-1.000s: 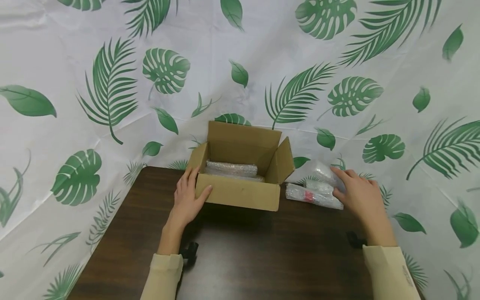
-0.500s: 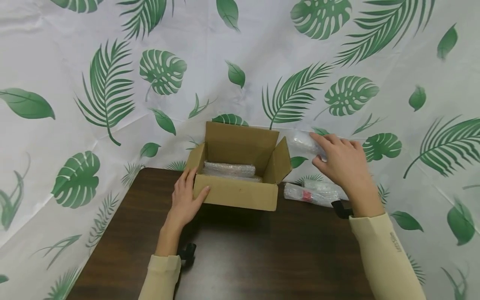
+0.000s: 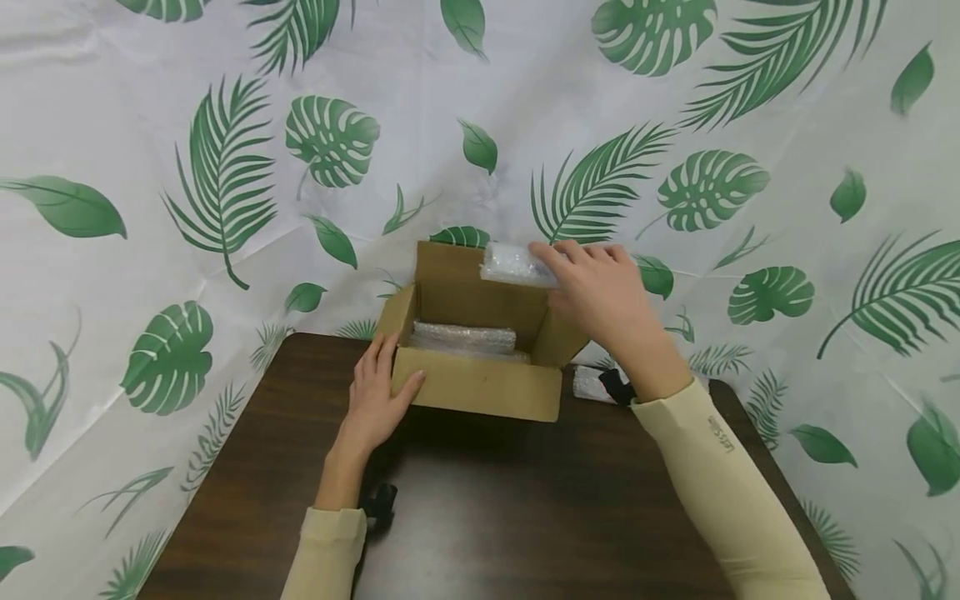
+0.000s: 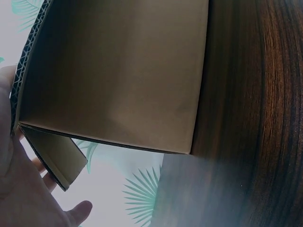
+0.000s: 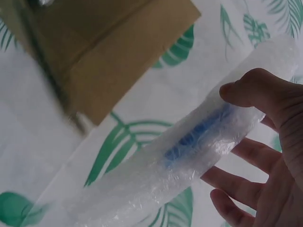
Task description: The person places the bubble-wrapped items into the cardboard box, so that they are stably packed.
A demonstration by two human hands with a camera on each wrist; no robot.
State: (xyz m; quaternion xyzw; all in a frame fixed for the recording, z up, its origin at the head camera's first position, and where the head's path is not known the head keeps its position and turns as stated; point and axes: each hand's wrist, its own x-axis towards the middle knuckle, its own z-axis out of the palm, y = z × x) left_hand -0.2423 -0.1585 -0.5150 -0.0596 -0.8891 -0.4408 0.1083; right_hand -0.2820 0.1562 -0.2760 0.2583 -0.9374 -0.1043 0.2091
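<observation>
My right hand (image 3: 607, 304) holds a long bubble-wrapped package (image 3: 510, 262) over the right rear of an open cardboard box (image 3: 476, 387). In the right wrist view, thumb and fingers pinch this clear-wrapped package (image 5: 142, 182); something blue shows through, its kind unclear. My left hand (image 3: 371, 408) grips the box's front left corner, the thumb on the front flap and the fingers over the left flap. Bubble-wrapped packages (image 3: 465, 337) lie inside the box. The left wrist view shows the box's cardboard wall (image 4: 128, 71) and the left hand (image 4: 28, 194) at its corner.
Another bubble-wrapped package (image 3: 591, 384) lies on the dark wooden table (image 3: 480, 517) right of the box, partly hidden by my right wrist. A white cloth with green leaves (image 3: 420, 100) hangs behind the table.
My right hand has lifted the package from beside the others on the right and carried it left until it hangs over the box. My left hand has stayed at the box corner.
</observation>
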